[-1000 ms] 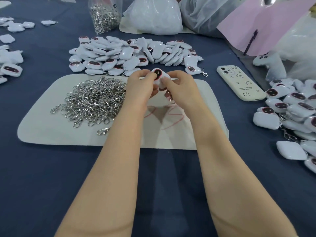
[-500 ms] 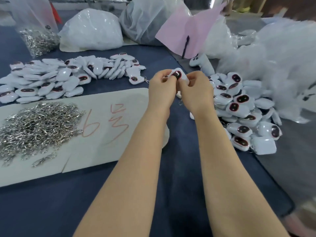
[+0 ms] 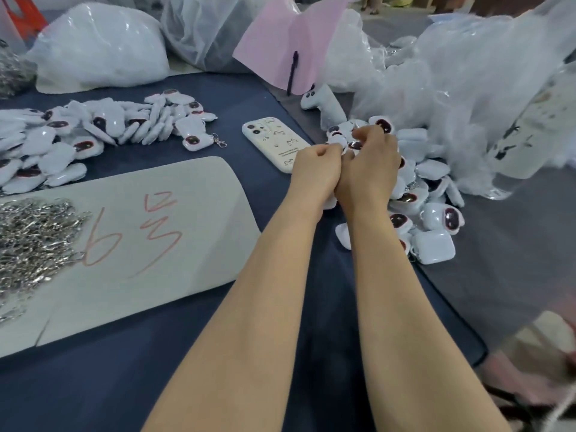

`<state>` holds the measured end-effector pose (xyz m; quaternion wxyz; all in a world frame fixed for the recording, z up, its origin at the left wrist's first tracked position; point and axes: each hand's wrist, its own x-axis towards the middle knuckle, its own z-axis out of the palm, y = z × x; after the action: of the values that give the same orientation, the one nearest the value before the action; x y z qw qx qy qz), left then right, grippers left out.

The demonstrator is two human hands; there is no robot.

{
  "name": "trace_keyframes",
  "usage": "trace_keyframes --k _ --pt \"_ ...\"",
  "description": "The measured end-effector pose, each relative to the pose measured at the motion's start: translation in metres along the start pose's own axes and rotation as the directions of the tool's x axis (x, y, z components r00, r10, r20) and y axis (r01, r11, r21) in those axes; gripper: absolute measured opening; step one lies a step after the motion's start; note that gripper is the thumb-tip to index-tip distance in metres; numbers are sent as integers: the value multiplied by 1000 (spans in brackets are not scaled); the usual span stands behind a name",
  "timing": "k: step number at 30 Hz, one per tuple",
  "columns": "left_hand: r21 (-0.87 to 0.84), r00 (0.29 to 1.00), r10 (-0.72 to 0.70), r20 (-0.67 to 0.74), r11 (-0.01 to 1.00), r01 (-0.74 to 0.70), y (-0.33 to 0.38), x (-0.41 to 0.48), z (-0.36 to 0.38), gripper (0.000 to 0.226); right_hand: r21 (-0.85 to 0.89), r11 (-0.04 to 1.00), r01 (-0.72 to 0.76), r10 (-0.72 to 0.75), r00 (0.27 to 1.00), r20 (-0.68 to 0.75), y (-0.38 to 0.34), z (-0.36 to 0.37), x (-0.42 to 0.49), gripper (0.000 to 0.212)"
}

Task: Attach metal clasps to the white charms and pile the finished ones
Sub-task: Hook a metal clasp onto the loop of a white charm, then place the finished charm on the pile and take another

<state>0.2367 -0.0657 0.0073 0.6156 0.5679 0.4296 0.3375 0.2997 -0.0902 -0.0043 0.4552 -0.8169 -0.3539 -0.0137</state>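
Note:
A white charm (image 3: 353,146) with a dark oval face is held low over the pile of finished charms (image 3: 434,218) on the right of the blue table. My right hand (image 3: 372,165) curls round it from the right. Fingers curled, my left hand (image 3: 318,165) pinches its left edge. Whether a clasp hangs from it is hidden by my fingers. A heap of loose metal clasps (image 3: 31,238) lies on a white mat (image 3: 193,219) at the left. Behind the mat lies a spread of white charms (image 3: 93,132).
A phone (image 3: 274,141) in a pale case lies just left of my hands. One charm with a clasp (image 3: 194,141) sits apart near the far pile. Plastic bags (image 3: 103,48) and crumpled wrap (image 3: 467,76) crowd the back and right, with pink paper (image 3: 280,42) and a pen (image 3: 293,71).
My view and both hands have swung right, away from the mat. The charm has gone down from in front of me onto the right-hand pile.

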Motion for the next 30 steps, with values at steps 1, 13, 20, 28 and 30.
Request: trace_keyframes --k 1,13,20,28,30 --pt "8 1000 -12 8 1000 12 -1 0 1 16 -9 1000 -7 7 1000 11 1 0 -1 32" --pt "-254 975 39 -218 963 -95 11 9 -47 12 307 948 78 -99 994 53 -43 24 -10 22" --pt "-287 868 11 -497 942 -177 21 23 -152 22 458 885 81 -248 915 317 -117 93 -39 21" --pt "-392 688 -180 -703 905 -165 9 48 -267 25 364 926 101 -289 811 510 -173 187 -62 35" --pt "-408 721 -183 -668 900 -150 6 54 -275 56 352 923 156 -327 798 506 -181 205 -63 42"
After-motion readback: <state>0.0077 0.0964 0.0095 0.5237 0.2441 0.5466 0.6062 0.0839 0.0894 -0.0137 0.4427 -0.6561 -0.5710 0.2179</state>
